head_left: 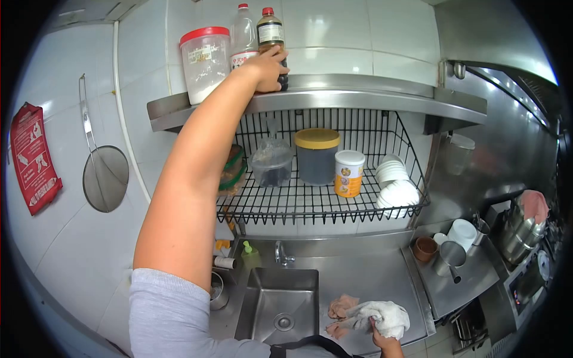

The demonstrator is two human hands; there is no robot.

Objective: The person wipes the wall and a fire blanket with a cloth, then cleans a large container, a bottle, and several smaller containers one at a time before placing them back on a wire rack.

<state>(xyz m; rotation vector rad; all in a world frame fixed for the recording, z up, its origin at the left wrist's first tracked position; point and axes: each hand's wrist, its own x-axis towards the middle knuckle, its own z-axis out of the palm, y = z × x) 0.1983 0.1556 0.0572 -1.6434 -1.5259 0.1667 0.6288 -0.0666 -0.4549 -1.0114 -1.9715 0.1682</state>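
Observation:
My left hand (271, 70) reaches up to the steel shelf (358, 89) and has its fingers around a dark bottle with a red cap (270, 33). Beside that bottle stand a clear bottle with a red cap (243, 33) and a clear tub with a red lid (206, 62). Low in the view, my right hand (385, 340) grips a white cloth (389, 319) over the steel counter. Pinkish cloths (341, 306) lie just left of the white one.
A wire rack (322, 200) under the shelf holds tubs, an orange-and-white can (349, 173) and white bowls (395, 194). Below are a sink (280, 298) and faucet (283, 253). Pots stand at right; a strainer (105, 179) hangs left.

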